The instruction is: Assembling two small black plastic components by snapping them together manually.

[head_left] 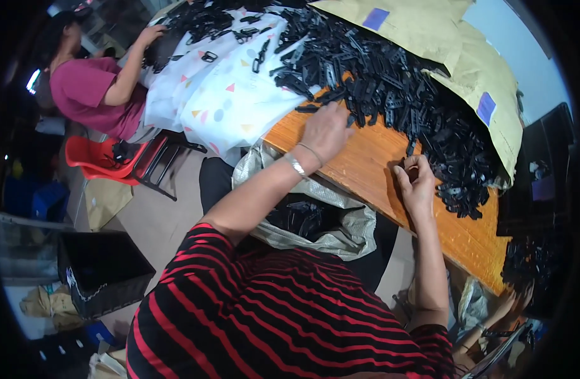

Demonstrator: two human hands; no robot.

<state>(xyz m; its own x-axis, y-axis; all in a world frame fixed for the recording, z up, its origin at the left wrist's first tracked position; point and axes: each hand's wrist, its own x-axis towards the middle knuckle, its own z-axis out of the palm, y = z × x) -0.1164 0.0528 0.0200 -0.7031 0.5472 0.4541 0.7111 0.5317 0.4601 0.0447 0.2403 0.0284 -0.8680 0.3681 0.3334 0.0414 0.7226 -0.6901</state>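
Observation:
A large heap of small black plastic parts (391, 88) covers the far side of the wooden table (362, 155). My left hand (325, 132) is at the near edge of this heap, palm down. Its fingers are bent and closed, and the back of the hand hides what they hold, if anything. Farther right, my right hand (419, 189) is low over the wood, thumb and forefinger brought together around a small black plastic part, only partly visible. Below the table edge, in front of me, an open woven sack (356, 230) has more black parts inside.
Opened brown paper sacks (486, 82) lie behind the heap. On the left, a person in a maroon shirt (91, 88) reaches over parts on a white patterned sheet (220, 95), near a red chair (97, 158). A black crate (107, 271) stands lower left; another person's hand (506, 303) shows lower right.

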